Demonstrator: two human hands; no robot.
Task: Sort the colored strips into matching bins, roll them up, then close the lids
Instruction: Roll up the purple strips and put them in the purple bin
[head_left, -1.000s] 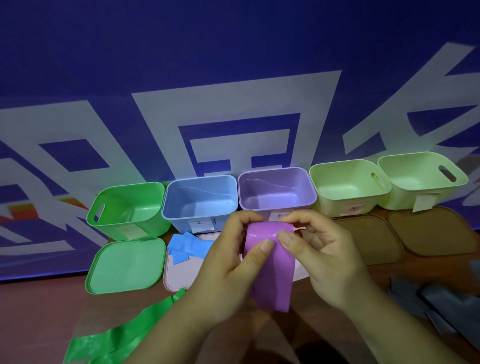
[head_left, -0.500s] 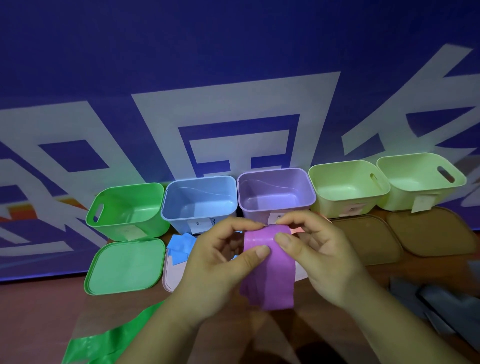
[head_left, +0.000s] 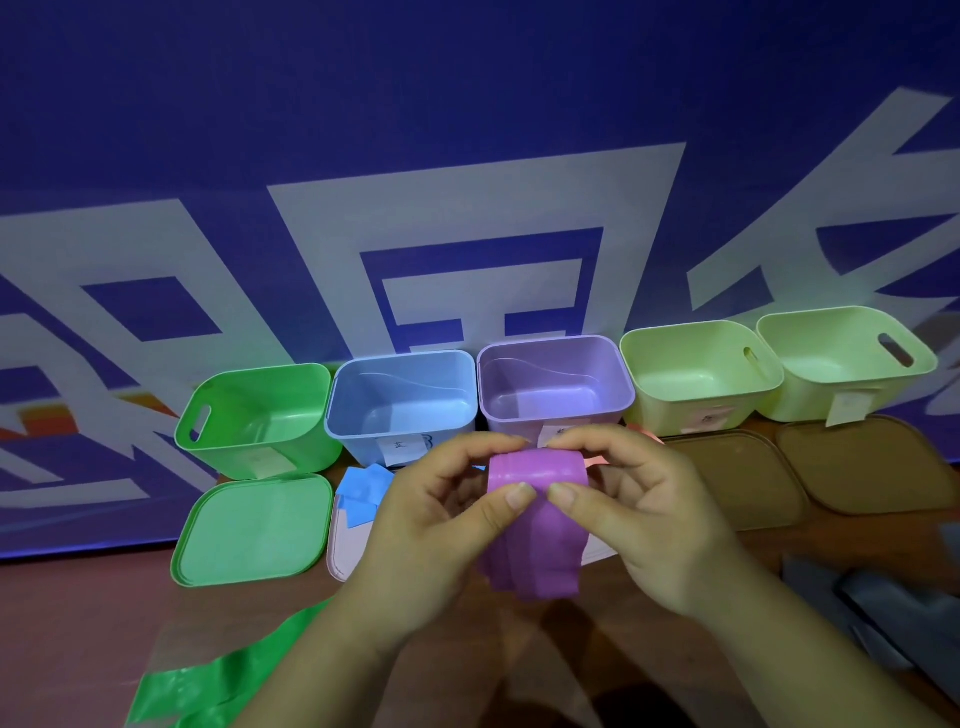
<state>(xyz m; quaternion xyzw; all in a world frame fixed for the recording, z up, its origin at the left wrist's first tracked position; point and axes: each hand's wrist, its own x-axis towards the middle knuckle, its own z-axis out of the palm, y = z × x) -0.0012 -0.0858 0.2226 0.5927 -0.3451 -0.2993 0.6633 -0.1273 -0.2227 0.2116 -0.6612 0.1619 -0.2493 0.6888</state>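
Note:
A purple strip (head_left: 535, 540) is partly wound into a roll, its loose tail hanging down. My left hand (head_left: 441, 525) and my right hand (head_left: 639, 514) both pinch the roll from either side, thumbs on its front, just in front of the empty purple bin (head_left: 553, 415). A green strip (head_left: 218, 680) lies on the table at lower left. Blue strip pieces (head_left: 361, 491) rest on a pale lid in front of the blue bin (head_left: 402, 434). The green bin (head_left: 260, 439) stands at the left.
Two light-green bins (head_left: 698, 410) (head_left: 844, 395) stand at the right with brown lids (head_left: 737, 478) (head_left: 872, 462) lying before them. A green lid (head_left: 254, 530) lies in front of the green bin. Grey material (head_left: 893, 613) sits at the right edge. A blue printed wall rises behind.
The roll has grown thicker and the hanging purple tail shorter as both hands kept winding it. The hands stayed in front of the purple bin.

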